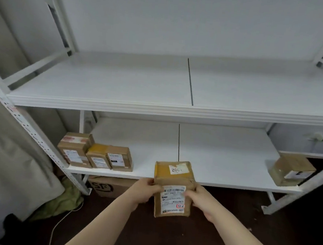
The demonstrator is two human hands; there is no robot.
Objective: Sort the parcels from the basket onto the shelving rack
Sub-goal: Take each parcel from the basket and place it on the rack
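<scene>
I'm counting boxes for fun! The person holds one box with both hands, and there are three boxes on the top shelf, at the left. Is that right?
Not quite. The three boxes stand at the left of the lower shelf, not the top one. The head view shows the top shelf bare. The rest is right: the left hand and right hand hold one box.

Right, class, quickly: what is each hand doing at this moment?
Left hand: closed on the left side of the parcel.
Right hand: closed on the parcel's right side.
</scene>
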